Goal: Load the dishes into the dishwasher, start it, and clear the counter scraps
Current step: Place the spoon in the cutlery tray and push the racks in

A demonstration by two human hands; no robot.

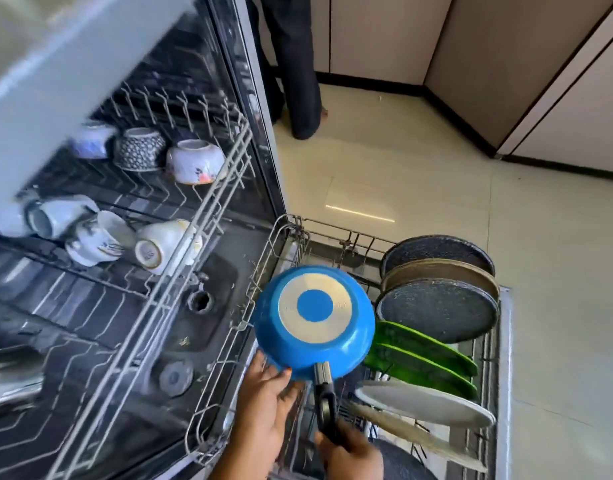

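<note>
A blue frying pan (313,322) hangs upside down over the pulled-out lower rack (228,341) of the open dishwasher. My right hand (350,452) grips its black handle (325,407) from below. My left hand (267,403) touches the pan's near rim with straight fingers. Dark, green and pale plates (436,313) stand on edge in the rack's right side. Upside-down cups and bowls (194,161) sit in the upper rack (208,209) at the left.
The dishwasher's open door edge (504,375) lies at the right. Another person's legs (298,81) stand on the tiled floor (402,168) beyond the machine. Beige cabinets (540,81) line the far wall and right side.
</note>
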